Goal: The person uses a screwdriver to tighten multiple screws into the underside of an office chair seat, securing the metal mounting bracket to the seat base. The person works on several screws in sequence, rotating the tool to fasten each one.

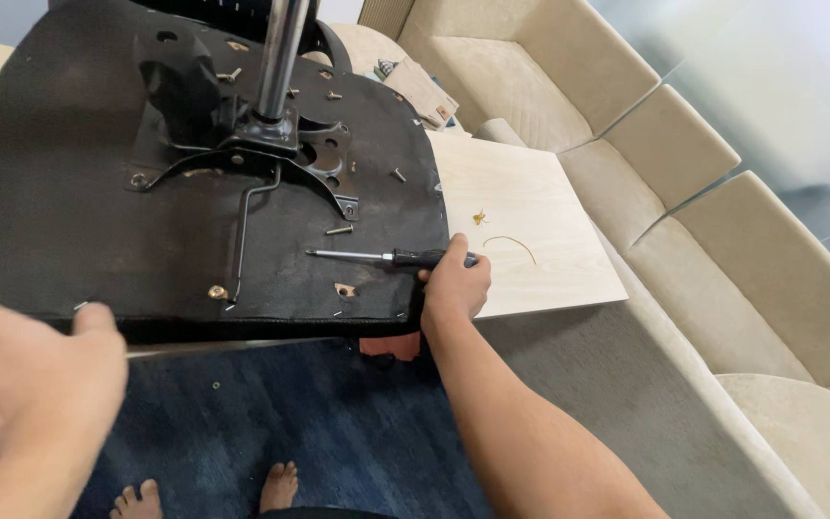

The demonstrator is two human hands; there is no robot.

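From the head view, the right hand [453, 284] has its fingers clamped on the black handle of a screwdriver [391, 257], which lies across the upturned chair seat base [69, 202], tip pointing to 9 o'clock. The left hand [36, 360] hovers at 7 o'clock, fingers apart, holding nothing. Loose screws [339, 230] scattered on the tilted base could roll off onto the blue carpet [338, 432], near the bare feet.

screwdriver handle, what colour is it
Black, seen in the head view: the screwdriver under the right hand.

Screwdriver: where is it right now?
In the head view the screwdriver lies across the right edge of the upturned black chair seat, its handle under the right hand, beside the pale wooden board.
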